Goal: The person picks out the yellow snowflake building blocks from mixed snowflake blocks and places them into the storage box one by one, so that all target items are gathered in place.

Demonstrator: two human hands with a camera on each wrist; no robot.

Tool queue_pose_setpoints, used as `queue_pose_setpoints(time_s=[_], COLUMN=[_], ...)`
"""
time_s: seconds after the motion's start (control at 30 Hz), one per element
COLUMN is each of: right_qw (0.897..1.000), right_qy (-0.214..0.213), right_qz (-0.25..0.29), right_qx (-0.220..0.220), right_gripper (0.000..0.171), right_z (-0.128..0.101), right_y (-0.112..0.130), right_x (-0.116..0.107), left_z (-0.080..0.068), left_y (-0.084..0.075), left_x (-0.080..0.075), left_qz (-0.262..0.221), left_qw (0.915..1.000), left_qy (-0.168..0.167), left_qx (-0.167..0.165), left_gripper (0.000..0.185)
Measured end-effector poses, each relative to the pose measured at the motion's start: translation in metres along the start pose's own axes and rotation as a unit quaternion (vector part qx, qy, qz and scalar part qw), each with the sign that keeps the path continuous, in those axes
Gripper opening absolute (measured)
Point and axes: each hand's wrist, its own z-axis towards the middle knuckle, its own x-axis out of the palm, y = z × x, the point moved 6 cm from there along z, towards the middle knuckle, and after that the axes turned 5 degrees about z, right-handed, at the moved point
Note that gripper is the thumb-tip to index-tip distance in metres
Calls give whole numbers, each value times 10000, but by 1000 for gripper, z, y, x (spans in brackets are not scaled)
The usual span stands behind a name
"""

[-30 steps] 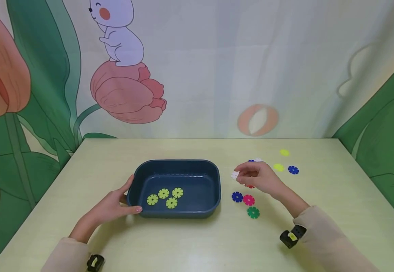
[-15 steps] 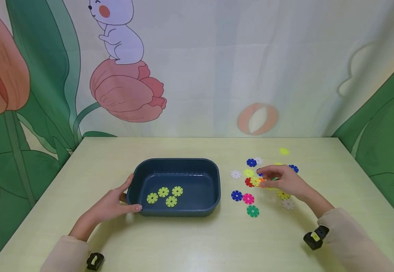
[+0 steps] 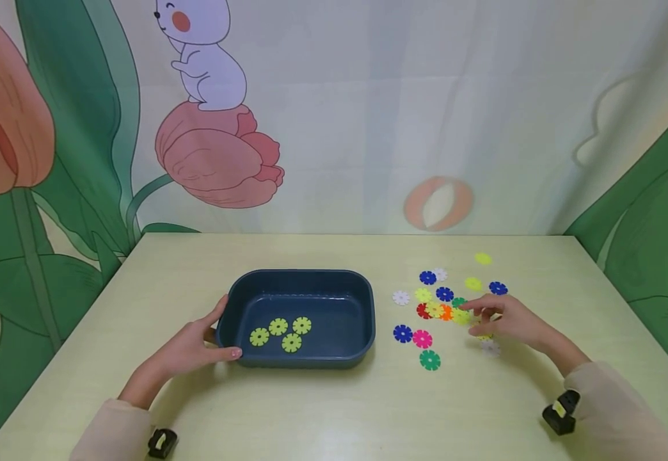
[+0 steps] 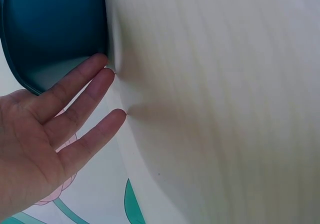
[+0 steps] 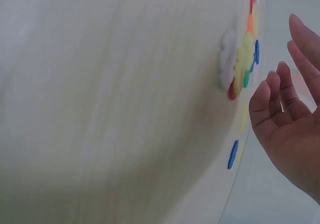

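- Pale tabletop (image 3: 322,416): loose snowflake discs (image 3: 434,310) lie right of the navy tray (image 3: 334,323).
- Right hand (image 3: 509,320), nearer them, hangs with fingers parted.
- Left hand (image 3: 192,346), spread, touches the tray's left end.

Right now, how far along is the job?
Looks done: four yellow notched discs lie in the dark blue tray. In hand: the left grip touches the tray's end; the right grip hovers, seemingly empty. Apparently left: several yellow discs near it on the table.
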Motion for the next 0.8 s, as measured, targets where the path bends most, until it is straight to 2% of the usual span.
queue_pose_setpoints(time_s=[0.37, 0.8], right_qw=[9991, 9966], right_qy=[21, -64], right_qz=[-317, -631], right_qx=[268, 517], right_gripper=[42, 37], right_z=[-4, 1], right_y=[-27, -38], right_x=[-8, -6], left_z=[1, 1], left_y=[3, 3], left_x=[1, 1], left_qz=[-36, -65], left_qw=[10000, 10000], left_qy=[-10, 24], left_qx=[-49, -58], left_gripper=[104, 104])
